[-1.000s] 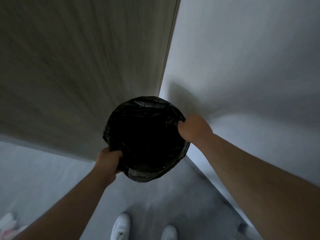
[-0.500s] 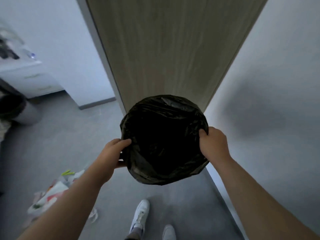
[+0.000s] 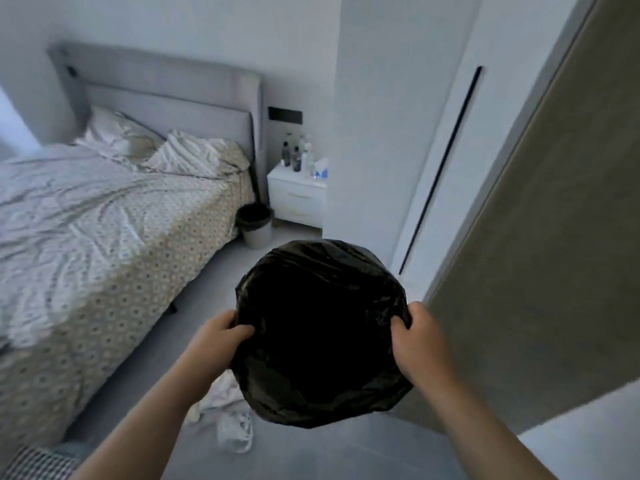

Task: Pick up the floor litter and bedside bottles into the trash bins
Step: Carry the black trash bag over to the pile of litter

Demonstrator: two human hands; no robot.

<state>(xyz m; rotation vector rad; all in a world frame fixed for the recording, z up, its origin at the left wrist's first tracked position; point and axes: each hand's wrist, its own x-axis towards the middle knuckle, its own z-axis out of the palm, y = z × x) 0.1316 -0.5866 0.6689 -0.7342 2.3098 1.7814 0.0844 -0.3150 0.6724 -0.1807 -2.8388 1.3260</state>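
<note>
Turned away from door point(image 3: 554, 254) toward bed point(image 3: 104, 220), gripping black-lined bin point(image 3: 322, 258) by rim with left hand point(image 3: 221, 337) and right hand point(image 3: 417, 337)

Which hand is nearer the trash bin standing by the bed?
Left. The left hand grips the held bin's left rim, on the bedside trash bin's side; the right hand grips the opposite rim, farther off.

Two arms in view: left hand point(image 3: 216, 342), right hand point(image 3: 420, 344), both bare. Forearms uncovered from wrist to the near frame edge.
</note>
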